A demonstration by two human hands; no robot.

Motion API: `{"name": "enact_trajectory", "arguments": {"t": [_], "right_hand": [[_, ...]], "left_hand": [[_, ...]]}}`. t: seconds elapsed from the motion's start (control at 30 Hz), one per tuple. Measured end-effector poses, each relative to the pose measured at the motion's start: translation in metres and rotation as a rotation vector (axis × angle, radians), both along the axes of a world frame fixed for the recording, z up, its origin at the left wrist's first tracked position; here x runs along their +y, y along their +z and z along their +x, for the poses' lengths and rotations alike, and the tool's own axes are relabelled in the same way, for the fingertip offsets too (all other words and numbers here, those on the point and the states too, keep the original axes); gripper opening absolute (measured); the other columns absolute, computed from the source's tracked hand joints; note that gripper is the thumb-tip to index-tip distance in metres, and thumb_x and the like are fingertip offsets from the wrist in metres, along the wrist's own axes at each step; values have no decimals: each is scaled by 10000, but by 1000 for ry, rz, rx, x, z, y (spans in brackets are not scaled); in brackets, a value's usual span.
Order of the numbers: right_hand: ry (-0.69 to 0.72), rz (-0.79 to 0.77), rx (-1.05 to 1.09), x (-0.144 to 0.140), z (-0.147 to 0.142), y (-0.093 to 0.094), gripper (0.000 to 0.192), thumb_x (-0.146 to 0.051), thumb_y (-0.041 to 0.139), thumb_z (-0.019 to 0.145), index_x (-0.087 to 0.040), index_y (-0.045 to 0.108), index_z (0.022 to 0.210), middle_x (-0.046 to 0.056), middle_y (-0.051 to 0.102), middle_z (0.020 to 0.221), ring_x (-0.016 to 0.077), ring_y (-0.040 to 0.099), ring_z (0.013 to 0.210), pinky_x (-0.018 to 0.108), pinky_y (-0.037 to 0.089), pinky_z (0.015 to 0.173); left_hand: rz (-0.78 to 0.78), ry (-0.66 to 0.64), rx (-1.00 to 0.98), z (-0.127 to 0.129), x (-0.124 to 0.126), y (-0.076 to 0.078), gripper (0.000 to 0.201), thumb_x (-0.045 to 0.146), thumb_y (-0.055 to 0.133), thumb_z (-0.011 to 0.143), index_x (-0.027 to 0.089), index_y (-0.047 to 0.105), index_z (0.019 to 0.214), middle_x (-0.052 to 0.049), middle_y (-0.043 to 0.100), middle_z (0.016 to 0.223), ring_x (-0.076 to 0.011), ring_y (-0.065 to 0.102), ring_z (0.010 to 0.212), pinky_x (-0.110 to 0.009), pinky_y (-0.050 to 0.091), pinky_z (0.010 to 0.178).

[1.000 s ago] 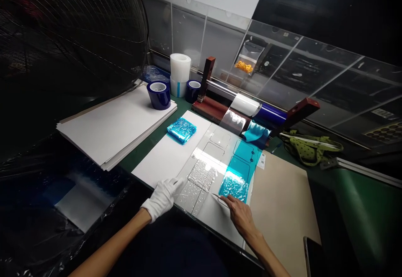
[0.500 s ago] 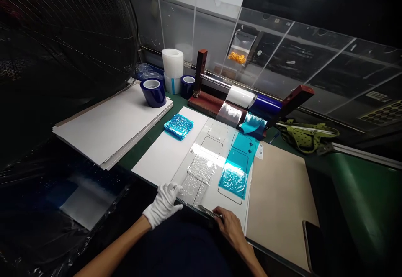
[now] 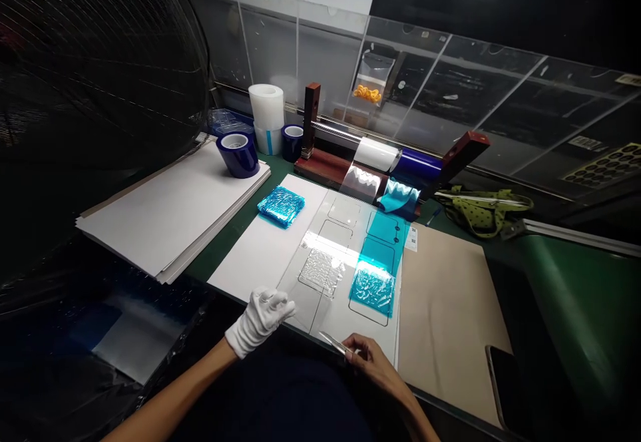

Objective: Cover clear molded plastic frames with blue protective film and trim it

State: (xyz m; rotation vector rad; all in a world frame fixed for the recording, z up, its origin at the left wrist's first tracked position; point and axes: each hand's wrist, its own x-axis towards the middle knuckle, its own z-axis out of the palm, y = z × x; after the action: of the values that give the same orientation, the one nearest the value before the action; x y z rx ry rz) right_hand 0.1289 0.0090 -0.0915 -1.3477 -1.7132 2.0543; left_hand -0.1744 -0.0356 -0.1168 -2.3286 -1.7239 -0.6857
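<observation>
My left hand (image 3: 260, 318), in a white glove, is at the near edge of a clear template sheet (image 3: 345, 218) and pinches a thin clear film piece (image 3: 305, 308) lifted off it. My right hand (image 3: 368, 356), bare, holds metal tweezers (image 3: 333, 342) whose tip points left toward that piece. On the sheet lie a crinkled clear square (image 3: 323, 270), a crinkled blue square (image 3: 373, 288) and a smooth blue film strip (image 3: 383, 235) behind it. The sheet rests on white paper (image 3: 255, 248).
A stack of blue film squares (image 3: 281, 205) lies behind. Blue tape rolls (image 3: 238, 153) and a white roll (image 3: 266, 116) stand by a film dispenser (image 3: 380, 156). White sheets (image 3: 170, 208) left, tan board (image 3: 445, 308), phone (image 3: 505, 382) and green bag (image 3: 481, 205) right. Fan (image 3: 100, 61) far left.
My right hand drew back from the blue square to the near edge with the tweezers. The nearest clear crinkled square has left the sheet, and my left hand has curled around a clear piece.
</observation>
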Motion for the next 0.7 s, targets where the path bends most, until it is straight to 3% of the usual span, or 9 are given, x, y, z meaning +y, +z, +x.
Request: {"name": "enact_trajectory", "arguments": {"t": [0.1, 0.2, 0.3, 0.43, 0.57, 0.7], "right_hand": [[-57, 7, -14, -1, 11, -4, 376, -518, 594, 761, -150, 598, 837, -27, 493, 682, 86, 427, 571, 219, 317, 529], [-189, -14, -18, -5, 31, -7, 414, -552, 602, 750, -161, 589, 886, -31, 495, 696, 80, 436, 557, 216, 317, 516], [-406, -42, -48, -11, 54, -6, 526, -614, 591, 733, -175, 568, 1024, -33, 504, 698, 81, 443, 522, 220, 332, 486], [-690, 10, -91, -15, 82, 5, 593, -643, 610, 706, -169, 568, 1060, -36, 493, 634, 112, 481, 541, 234, 384, 486], [-859, 67, -90, -5, 100, 17, 541, -628, 678, 646, -178, 585, 933, 11, 577, 696, 166, 570, 668, 261, 460, 566], [-928, 79, -73, 19, 112, 18, 562, -647, 681, 625, -181, 563, 916, 39, 612, 725, 170, 572, 664, 262, 451, 558]], "left_hand": [[26, -16, -28, -7, 9, 11, 283, 185, 643, 812, 404, 655, 991, 27, 705, 905, -137, 628, 772, -335, 404, 790], [-27, -4, -82, -9, 31, 37, 140, 282, 616, 840, 388, 696, 887, 7, 693, 945, -175, 624, 857, -396, 383, 842], [-137, 7, -158, 0, 70, 73, 178, 398, 587, 843, 304, 723, 776, -38, 661, 1021, -241, 569, 1014, -438, 366, 885], [-302, -67, -264, 34, 144, 110, 292, 481, 536, 851, 269, 720, 770, -23, 664, 999, -222, 534, 1047, -391, 366, 927], [-414, -118, -346, 88, 216, 122, 316, 464, 510, 864, 241, 727, 810, -18, 667, 920, -214, 527, 1027, -351, 382, 890], [-496, -140, -364, 135, 266, 117, 335, 435, 499, 871, 218, 729, 761, -24, 656, 862, -206, 533, 990, -344, 394, 855]]}}
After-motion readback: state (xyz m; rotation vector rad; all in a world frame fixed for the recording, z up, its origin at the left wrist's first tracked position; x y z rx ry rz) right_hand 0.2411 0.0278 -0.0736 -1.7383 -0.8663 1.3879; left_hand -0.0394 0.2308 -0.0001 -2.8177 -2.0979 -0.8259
